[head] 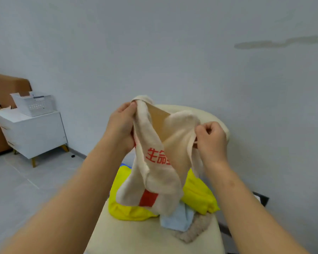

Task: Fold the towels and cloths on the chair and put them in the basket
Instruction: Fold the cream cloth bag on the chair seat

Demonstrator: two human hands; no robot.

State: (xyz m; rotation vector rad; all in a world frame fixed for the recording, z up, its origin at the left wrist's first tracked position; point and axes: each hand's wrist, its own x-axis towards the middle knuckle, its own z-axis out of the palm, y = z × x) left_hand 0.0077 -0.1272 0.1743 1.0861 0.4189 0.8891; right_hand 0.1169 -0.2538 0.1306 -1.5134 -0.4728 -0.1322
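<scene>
Softness and light weight seem likely in the cream towel (pixel 160 173), held up over the chair (pixel 145 235) and its heap of cloths (pixel 198 195), the left grip (pixel 121 123) pinching a top corner, the right grip (pixel 211 138) pinching the opposite edge, so corners look the best hold.

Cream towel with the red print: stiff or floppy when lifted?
Likely floppy: gripped by the left hand and right hand, the cream towel sags in loose folds. Probably light: finger pinches seem enough to hold it up.
</scene>
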